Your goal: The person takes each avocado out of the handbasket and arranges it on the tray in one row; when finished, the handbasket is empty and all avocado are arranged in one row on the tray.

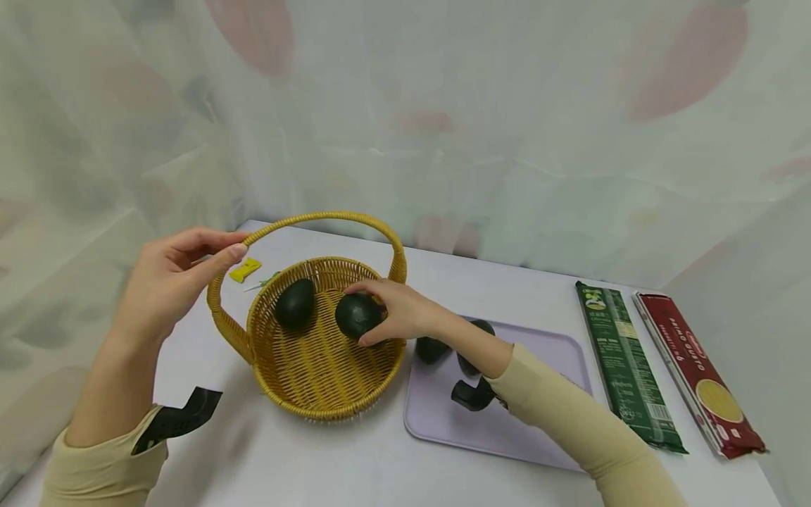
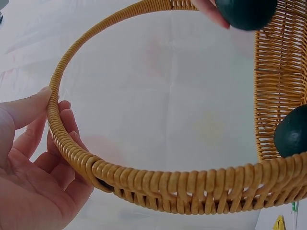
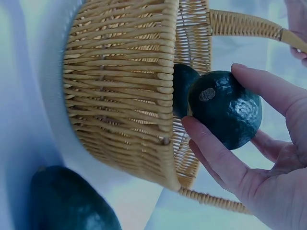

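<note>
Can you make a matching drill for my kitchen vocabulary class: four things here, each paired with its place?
Things:
1. basket handle
2. held avocado
3. tray
4. red pack

Places:
a. in the right hand, over the basket
b. far right of the table
c. in the left hand
d. right of the basket, under the right forearm

Pairs: 1-c, 2-a, 3-d, 4-b

We see a golden-yellow woven basket (image 1: 329, 380) holding dark green avocados (image 1: 357, 315), a pale lilac tray (image 1: 494, 429) on the white tabletop (image 1: 317, 465), one green (image 1: 624, 362) and one red pasta packet (image 1: 697, 370), and cream sleeves (image 1: 570, 415).
</note>
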A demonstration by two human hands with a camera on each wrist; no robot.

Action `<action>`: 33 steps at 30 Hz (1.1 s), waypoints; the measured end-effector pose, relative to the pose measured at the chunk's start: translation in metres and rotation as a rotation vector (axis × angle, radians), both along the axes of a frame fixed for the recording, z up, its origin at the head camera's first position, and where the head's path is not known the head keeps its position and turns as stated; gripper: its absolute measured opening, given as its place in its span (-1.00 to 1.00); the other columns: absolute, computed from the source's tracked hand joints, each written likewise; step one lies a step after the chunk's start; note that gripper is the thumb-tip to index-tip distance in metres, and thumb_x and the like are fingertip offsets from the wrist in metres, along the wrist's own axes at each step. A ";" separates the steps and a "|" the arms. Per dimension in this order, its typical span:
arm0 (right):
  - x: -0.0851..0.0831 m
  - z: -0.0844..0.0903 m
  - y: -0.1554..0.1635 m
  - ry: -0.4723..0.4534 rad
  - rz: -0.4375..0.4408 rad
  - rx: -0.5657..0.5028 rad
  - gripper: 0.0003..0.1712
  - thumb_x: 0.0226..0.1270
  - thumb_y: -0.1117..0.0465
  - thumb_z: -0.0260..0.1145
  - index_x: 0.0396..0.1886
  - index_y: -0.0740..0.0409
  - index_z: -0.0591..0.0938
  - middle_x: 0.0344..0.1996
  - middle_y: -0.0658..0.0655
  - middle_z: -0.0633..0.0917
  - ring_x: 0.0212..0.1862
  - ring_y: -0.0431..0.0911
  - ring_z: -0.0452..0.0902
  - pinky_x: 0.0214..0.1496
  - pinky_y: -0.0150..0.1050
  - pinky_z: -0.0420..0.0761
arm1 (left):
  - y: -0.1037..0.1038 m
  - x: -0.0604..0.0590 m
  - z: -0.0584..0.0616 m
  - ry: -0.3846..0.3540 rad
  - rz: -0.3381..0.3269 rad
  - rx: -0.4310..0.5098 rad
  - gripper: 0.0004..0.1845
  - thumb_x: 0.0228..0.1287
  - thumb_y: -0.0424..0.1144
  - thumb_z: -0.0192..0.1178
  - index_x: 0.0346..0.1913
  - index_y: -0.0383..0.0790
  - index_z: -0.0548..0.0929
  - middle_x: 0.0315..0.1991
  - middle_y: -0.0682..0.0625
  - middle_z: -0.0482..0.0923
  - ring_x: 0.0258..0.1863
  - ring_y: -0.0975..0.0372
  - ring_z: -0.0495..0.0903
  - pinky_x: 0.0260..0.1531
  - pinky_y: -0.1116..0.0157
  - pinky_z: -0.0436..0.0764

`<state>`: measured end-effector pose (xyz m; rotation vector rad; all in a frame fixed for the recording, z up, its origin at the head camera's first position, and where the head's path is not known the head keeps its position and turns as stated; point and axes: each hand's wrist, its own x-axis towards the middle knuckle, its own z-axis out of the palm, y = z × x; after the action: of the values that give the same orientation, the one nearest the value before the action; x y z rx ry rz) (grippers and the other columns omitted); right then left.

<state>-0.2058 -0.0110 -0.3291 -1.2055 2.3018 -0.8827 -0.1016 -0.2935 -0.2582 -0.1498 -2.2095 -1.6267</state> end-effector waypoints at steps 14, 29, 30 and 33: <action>0.020 0.012 0.049 -0.046 -0.027 -0.065 -0.14 0.06 0.16 0.54 0.38 -0.02 0.38 0.18 0.05 0.46 0.20 -0.08 0.41 0.19 -0.10 0.50 | 0.001 0.000 -0.001 0.011 -0.001 0.011 -0.88 0.24 -0.46 0.29 -0.21 -0.23 0.76 -0.22 0.09 0.73 -0.28 0.34 0.63 -0.29 0.56 0.53; 0.031 0.001 0.106 -0.061 -0.180 -0.089 -0.14 0.04 0.11 0.57 0.37 -0.07 0.40 0.26 -0.07 0.44 0.25 -0.06 0.38 0.22 -0.06 0.46 | -0.004 -0.002 -0.005 0.002 -0.021 0.068 -0.87 0.23 -0.49 0.29 -0.18 -0.32 0.74 -0.26 0.10 0.73 -0.31 0.34 0.62 -0.29 0.54 0.51; 0.032 0.000 0.110 -0.064 -0.191 -0.095 -0.14 0.04 0.11 0.57 0.37 -0.07 0.40 0.27 -0.08 0.44 0.26 -0.07 0.37 0.23 -0.05 0.45 | -0.004 -0.002 -0.006 0.002 -0.022 0.072 -0.87 0.23 -0.49 0.29 -0.17 -0.34 0.74 -0.26 0.10 0.73 -0.31 0.33 0.62 -0.29 0.54 0.51; 0.036 -0.005 0.122 -0.086 -0.225 -0.119 -0.14 0.04 0.14 0.57 0.37 -0.06 0.40 0.28 -0.06 0.44 0.29 -0.07 0.33 0.26 -0.02 0.42 | -0.005 -0.002 -0.006 0.003 -0.028 0.083 -0.85 0.22 -0.49 0.29 -0.15 -0.39 0.72 -0.28 0.11 0.74 -0.31 0.33 0.63 -0.28 0.54 0.50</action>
<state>-0.1701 0.1108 -0.3345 -0.9448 2.3754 -1.1416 -0.1034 -0.2980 -0.2642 -0.1610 -2.1430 -1.7282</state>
